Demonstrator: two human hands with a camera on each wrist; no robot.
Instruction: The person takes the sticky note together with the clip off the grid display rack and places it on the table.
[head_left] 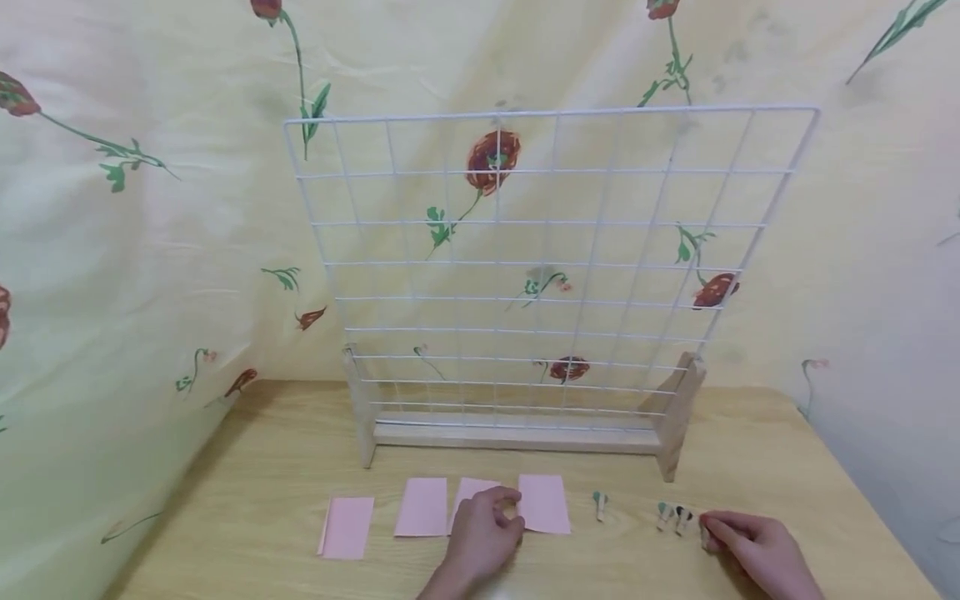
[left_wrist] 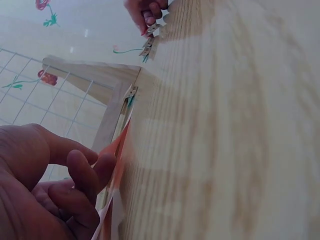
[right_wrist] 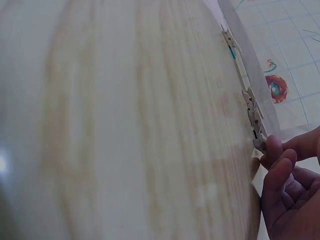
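Near the front of the table, my left hand (head_left: 486, 533) reaches over the pink cards. Its thumb and index finger meet the left edge of the rightmost pink card (head_left: 547, 504), seemingly pinching it. Partly under that hand lies another pink card (head_left: 467, 493). Farther right, my right hand (head_left: 757, 546) pinches a small wooden clothespin with a red top (head_left: 704, 533) between thumb and index finger. Just left of it lie a black-topped clothespin (head_left: 682, 520) and a green-topped clothespin (head_left: 663, 516). Another green-topped clothespin (head_left: 600, 505) lies nearer the cards.
A white wire grid (head_left: 555, 171) stands upright in a wooden stand (head_left: 517, 437) behind the cards. Two more pink cards (head_left: 422, 507) lie to the left, the outermost pink card (head_left: 348, 527) slightly apart. Flowered cloth (head_left: 150, 275) hangs around the wooden table (head_left: 262, 467).
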